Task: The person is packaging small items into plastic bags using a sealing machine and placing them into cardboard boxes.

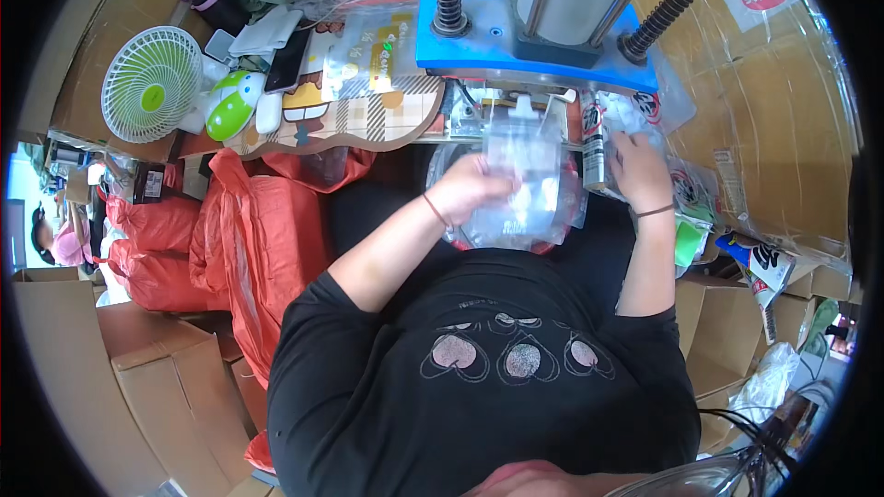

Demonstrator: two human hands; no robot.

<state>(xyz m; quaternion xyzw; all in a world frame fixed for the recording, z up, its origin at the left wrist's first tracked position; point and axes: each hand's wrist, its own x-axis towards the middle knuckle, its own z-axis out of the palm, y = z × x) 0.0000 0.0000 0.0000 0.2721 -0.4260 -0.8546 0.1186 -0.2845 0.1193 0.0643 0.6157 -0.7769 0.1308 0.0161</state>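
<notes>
Your left hand (468, 186) pinches the clear bag (527, 175) below the blue press (534, 46); right hand (640, 170) grips packets (599, 143) beside it. Bag likely light, limp, slippery: hold its edges.

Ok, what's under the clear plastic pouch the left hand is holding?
Under the clear pouch held by the left hand lie more clear bags in a red-rimmed container; the pile hides its bottom.

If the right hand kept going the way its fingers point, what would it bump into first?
Probably the pile of small packets right at the right hand fingertips, below the blue press. Depth is hard to judge here.
</notes>
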